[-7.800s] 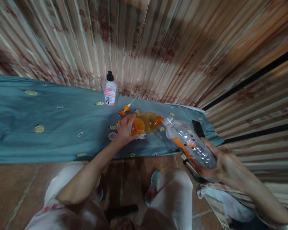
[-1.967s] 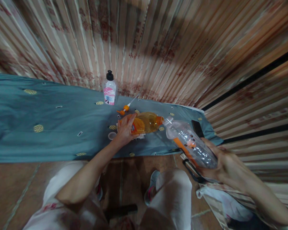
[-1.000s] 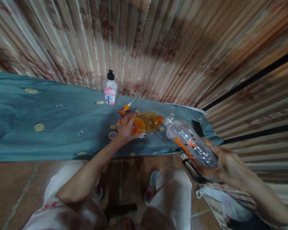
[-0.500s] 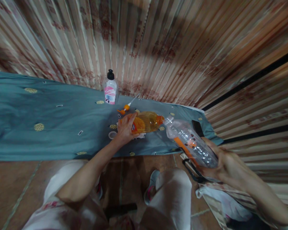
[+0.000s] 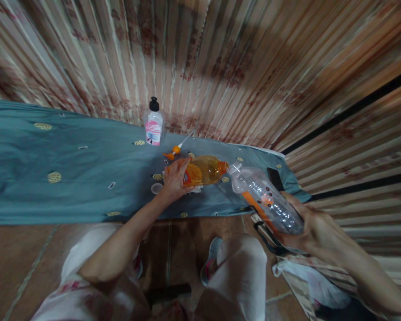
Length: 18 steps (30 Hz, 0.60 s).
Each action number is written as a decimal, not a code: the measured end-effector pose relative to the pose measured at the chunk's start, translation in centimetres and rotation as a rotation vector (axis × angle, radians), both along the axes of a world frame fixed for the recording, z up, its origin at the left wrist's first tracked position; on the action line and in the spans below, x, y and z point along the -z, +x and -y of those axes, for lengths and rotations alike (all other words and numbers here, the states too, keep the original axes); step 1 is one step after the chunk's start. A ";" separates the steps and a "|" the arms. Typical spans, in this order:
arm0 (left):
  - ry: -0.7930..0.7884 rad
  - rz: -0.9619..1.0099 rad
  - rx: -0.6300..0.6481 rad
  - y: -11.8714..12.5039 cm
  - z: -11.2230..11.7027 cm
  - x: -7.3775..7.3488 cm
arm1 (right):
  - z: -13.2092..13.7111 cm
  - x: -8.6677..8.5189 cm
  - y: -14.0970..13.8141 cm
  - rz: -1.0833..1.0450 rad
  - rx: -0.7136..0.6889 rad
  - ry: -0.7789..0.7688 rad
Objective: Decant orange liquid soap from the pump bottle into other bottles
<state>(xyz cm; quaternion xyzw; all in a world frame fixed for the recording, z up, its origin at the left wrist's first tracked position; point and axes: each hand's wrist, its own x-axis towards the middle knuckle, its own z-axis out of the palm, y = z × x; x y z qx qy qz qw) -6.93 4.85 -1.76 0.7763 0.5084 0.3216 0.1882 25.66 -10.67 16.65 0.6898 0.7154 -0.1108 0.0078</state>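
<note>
My left hand (image 5: pixel 175 180) is wrapped round an orange dish soap bottle (image 5: pixel 205 170), which is tilted over with its open neck toward the right. A large clear plastic bottle (image 5: pixel 263 196) with an orange label is gripped near its base by my right hand (image 5: pixel 307 227). Its mouth meets the orange neck, or nearly so; whether they touch I cannot tell. Behind my left hand an orange pump head (image 5: pixel 174 152) with a thin clear tube lies on the cloth. A small round clear cap (image 5: pixel 156 188) is close to my left wrist.
A clear bottle with a black cap and pink label (image 5: pixel 153 125) stands near the curtain (image 5: pixel 173 58). A dark phone-like slab (image 5: pixel 275 179) lies beyond the clear bottle. Blue-green cloth (image 5: pixel 87 165) covers the long table. A bag (image 5: pixel 314 281) is below right.
</note>
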 end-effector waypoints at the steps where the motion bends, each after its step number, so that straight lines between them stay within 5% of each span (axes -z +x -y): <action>1: 0.004 0.001 0.000 0.0 0.0 0.0 | 0.0 0.0 -0.1 0.005 0.003 0.002; 18: -0.010 -0.009 0.014 0.0 0.0 -0.2 | 0.1 -0.6 -0.7 0.044 0.034 -0.032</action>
